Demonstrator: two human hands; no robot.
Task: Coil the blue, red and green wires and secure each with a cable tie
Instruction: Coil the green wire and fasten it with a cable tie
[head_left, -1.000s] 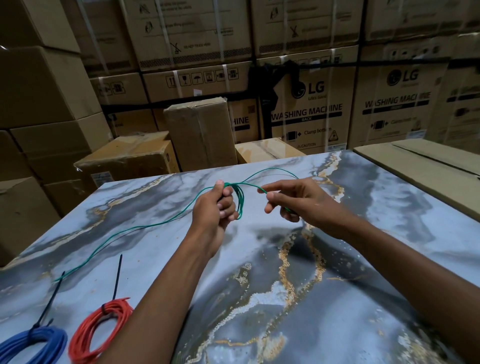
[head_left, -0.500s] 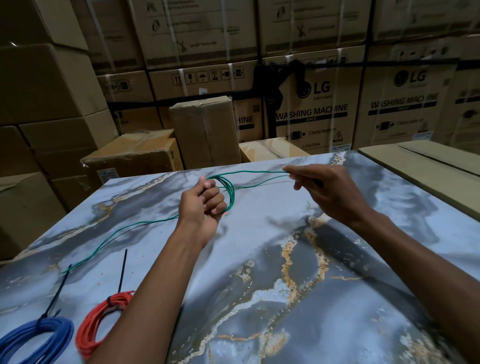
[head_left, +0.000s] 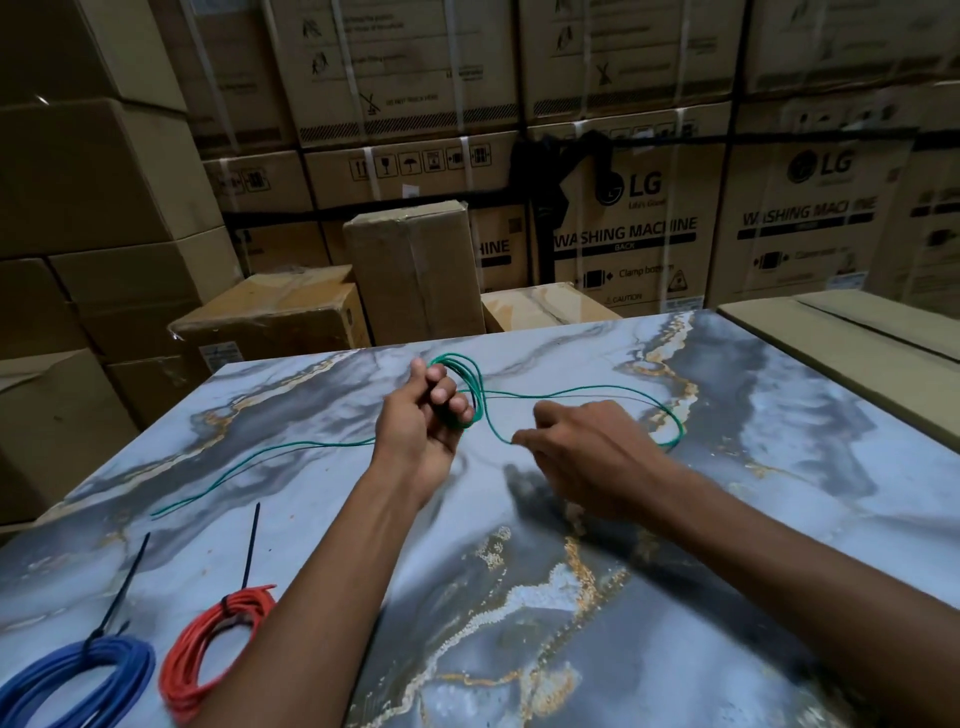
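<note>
Marbled table (head_left: 649, 597) across the near scene, stacked cardboard boxes (head_left: 415, 270) beyond the far edge.

Near left corner: blue coil (head_left: 78, 675) wound and cinched with a black cable tie (head_left: 122, 587), tail sticking up and away. Just right of it, red coil (head_left: 208, 654) likewise wound and bound with its own black tie (head_left: 250, 561). Two of three wires judged done.

Toward the far middle: green wire (head_left: 483, 395) only partly coiled. A few loops gathered at the left hand (head_left: 421, 421), fingers curled shut around the bundle, thumb up against it. From there, one strand trailing left and near across the table to a free end well apart from the hand; another swinging right in a wide open loop past the right hand (head_left: 587, 452), then back to its fingertips, pinched on the strand, just right of the loops.

Left to do, by the look of it: feed the loose lengths into more loops, then tie off. No third cable tie visible anywhere on the table; cannot tell where it is. Roughly two thirds along.
</note>
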